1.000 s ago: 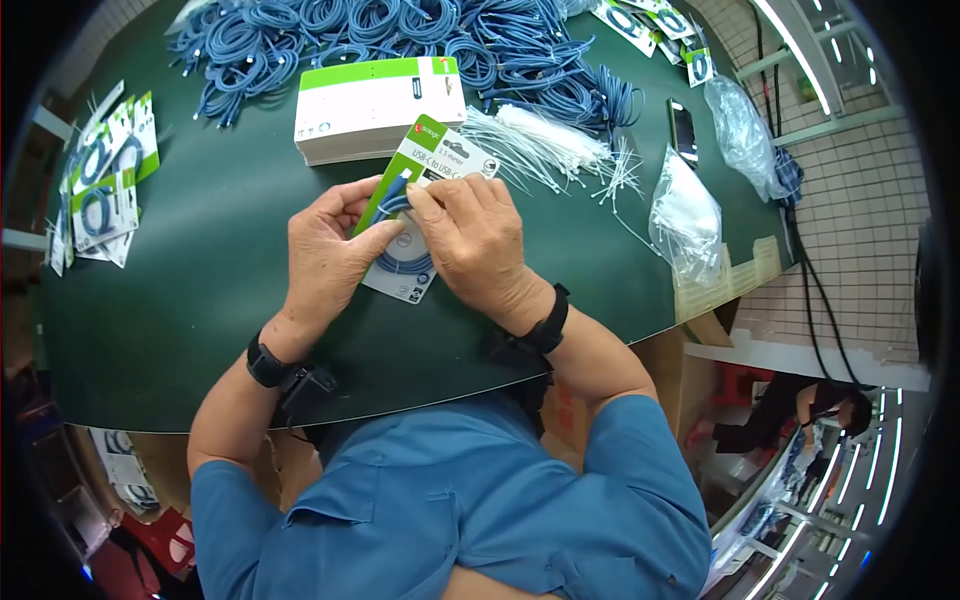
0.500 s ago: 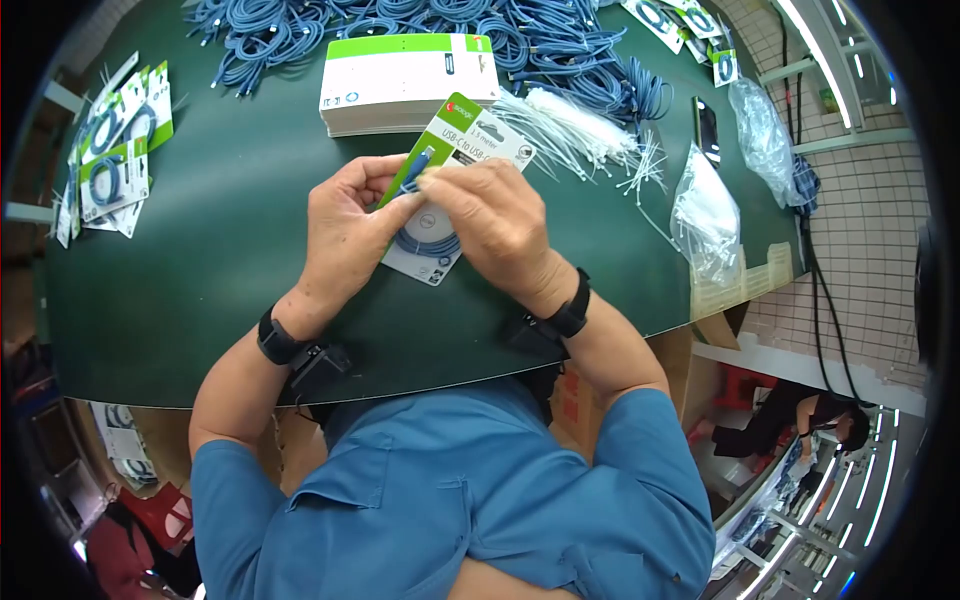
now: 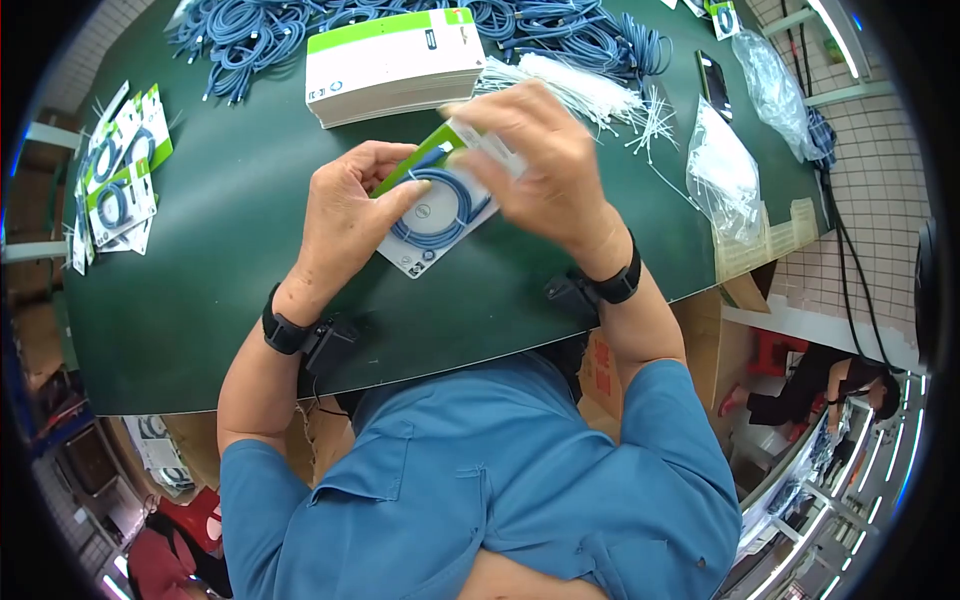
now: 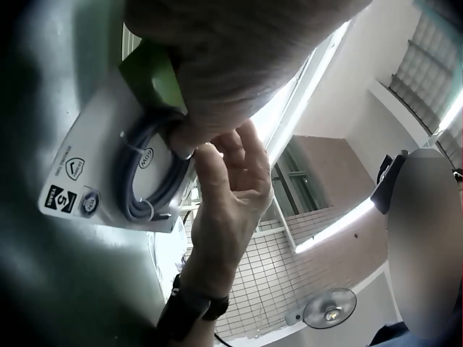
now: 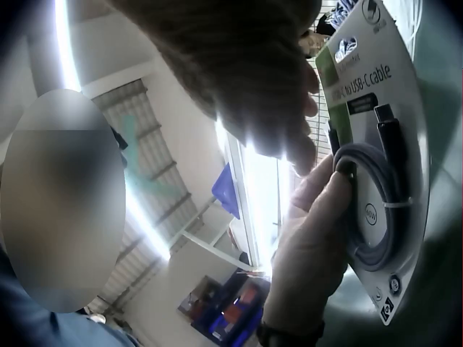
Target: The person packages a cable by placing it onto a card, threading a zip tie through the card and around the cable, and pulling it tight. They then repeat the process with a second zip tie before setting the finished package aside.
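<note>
My left hand (image 3: 345, 215) holds a green-and-white card (image 3: 415, 262) at its left edge, thumb pressing on a coiled blue cable (image 3: 468, 195). The coil lies against the card's face, bound with white ties. In the right wrist view, the printing on the card reads USB-C cable, and a dark connector (image 5: 389, 134) points toward its hang hole. My right hand (image 3: 545, 165) is blurred, raised over the card's upper right, and covers much of that end in the head view. Its fingers are loosely bent, with nothing visible between them in the left wrist view.
Behind the hands stands a stack of printed cards (image 3: 395, 62). White cable ties (image 3: 570, 90) and a heap of blue cables (image 3: 250, 40) lie beyond. Finished-looking carded cables (image 3: 122, 190) are piled at left. A plastic bag (image 3: 725, 170) and a phone (image 3: 714, 85) lie at right.
My right hand has lifted off the coil and moved right and up, toward the card's upper end. The left hand keeps its hold, and the card is tilted more.
</note>
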`<state>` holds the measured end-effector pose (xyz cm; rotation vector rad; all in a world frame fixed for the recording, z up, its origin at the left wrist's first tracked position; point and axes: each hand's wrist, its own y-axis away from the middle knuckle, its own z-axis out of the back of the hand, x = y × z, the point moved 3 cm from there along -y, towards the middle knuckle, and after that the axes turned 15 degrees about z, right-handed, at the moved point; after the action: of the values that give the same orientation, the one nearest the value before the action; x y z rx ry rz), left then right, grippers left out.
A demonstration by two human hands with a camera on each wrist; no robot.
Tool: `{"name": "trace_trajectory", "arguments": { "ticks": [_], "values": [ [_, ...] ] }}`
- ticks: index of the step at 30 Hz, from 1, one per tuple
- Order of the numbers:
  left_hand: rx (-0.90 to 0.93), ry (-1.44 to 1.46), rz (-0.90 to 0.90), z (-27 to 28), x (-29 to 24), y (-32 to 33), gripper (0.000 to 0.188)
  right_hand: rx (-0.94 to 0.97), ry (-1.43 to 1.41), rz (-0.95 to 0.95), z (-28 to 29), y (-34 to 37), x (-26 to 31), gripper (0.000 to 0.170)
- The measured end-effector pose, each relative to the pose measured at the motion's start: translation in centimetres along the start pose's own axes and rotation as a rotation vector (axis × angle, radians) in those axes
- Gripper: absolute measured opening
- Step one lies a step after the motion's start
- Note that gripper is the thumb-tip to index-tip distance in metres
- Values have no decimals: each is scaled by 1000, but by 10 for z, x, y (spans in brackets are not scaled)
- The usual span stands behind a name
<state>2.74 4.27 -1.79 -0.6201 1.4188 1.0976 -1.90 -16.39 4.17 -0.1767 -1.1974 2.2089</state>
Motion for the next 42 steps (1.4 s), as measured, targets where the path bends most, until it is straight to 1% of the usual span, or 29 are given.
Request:
{"name": "trace_trajectory", "arguments": {
  "ticks": [1,3,4,5,7,8,9,11,12,13,15,16,17,19,20,21,23,24,27,28,31,32,35,37,40,42],
  "values": [
    [7,-101,-85,-1,-2,1,29,6,-5,4,-3,-2,5,40],
    [16,-308,-258,-2,-6,4,28,205,-12,28,-16,-5,18,48],
    [5,-304,-259,-2,-7,5,28,304,-14,43,-20,-5,23,52],
    [-20,-349,-345,-4,-10,8,27,307,-17,55,-20,-6,27,52],
    [-74,-437,-516,-6,-17,15,25,366,-68,-34,-18,-5,29,58],
    [-85,-432,-517,-5,-18,16,25,397,-91,-81,-17,-4,28,62],
    [-142,-486,-604,-4,-22,19,29,402,-91,-70,-17,-4,28,62],
    [-257,-595,-776,-2,-30,23,39,442,-93,-113,-19,0,23,63],
    [-267,-592,-779,-1,-33,22,39,461,-94,-135,-20,1,21,64],
    [-388,-572,-757,3,-36,21,43,463,-91,-127,-20,2,19,64],
    [-629,-524,-706,10,-41,18,51,305,-183,-246,-15,4,12,54],
    [-638,-522,-710,10,-41,17,51,225,-229,-304,-13,6,8,49],
    [-577,-374,-575,12,-36,14,53,227,-227,-298,-13,8,7,49],
    [-442,-83,-303,12,-23,7,57,113,-400,-564,-15,18,-1,36],
    [-444,-81,-305,12,-21,6,57,55,-486,-699,-17,23,-4,30],
    [-289,103,-209,11,-14,2,52,57,-486,-697,-19,26,-5,30],
    [27,464,-11,7,-2,-3,44,20,-635,-728,-25,30,-7,26],
    [25,466,-10,9,2,-4,44,1,-710,-744,-27,31,-7,24],
    [27,368,94,16,11,-5,34,38,-740,-790,-33,32,-5,26],
    [25,369,93,17,12,-6,34,55,-754,-812,-34,32,-4,27],
    [89,399,111,18,9,-6,26,68,-767,-817,-34,35,-7,26],
    [89,398,111,18,8,-6,26,71,-772,-820,-34,35,-8,25],
    [182,510,105,17,4,-5,26,88,-763,-778,-32,34,-9,28],
    [159,521,97,13,-2,-2,26,95,-757,-758,-31,33,-9,30],
    [112,543,79,7,-10,4,27,15,-787,-696,-29,29,-8,35],
    [134,488,-1,5,-14,10,27,-17,-796,-707,-29,28,-9,35]
  ]
}}
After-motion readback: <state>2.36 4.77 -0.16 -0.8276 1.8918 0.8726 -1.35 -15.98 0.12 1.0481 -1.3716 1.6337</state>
